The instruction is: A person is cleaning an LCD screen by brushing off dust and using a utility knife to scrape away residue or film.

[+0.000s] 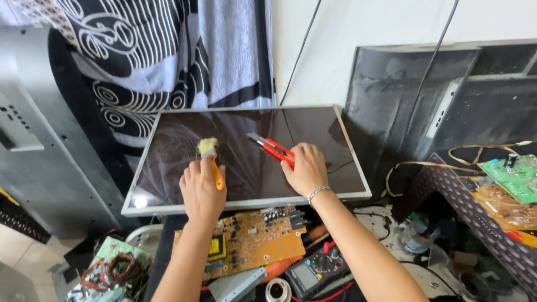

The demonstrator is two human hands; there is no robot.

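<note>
Nearest the camera, below the forearms, a black multimeter (313, 272) with a dial lies beside a roll of tape (278, 291) and a grey metal bracket (238, 283), and just beyond them an orange-brown circuit board (254, 237) sits under the wrists. Above that the left hand (201, 190) is closed around the orange handle of a small brush (211, 158), whose pale bristles rest on the dark screen panel (251, 156) ahead of the knuckles. The right hand (306, 168), with a beaded bracelet (319, 192) at the wrist, lies palm down on the same panel, its fingers curled over the near end of a red utility knife (272, 148) that points away toward the upper left. The panel lies flat in its grey frame, spanning both hands. To the right of the right hand, green circuit boards (514, 176) rest on a woven surface. Beyond the panel hang a patterned black and white cloth (162, 56) and a dark cable (302, 50) against the wall.
</note>
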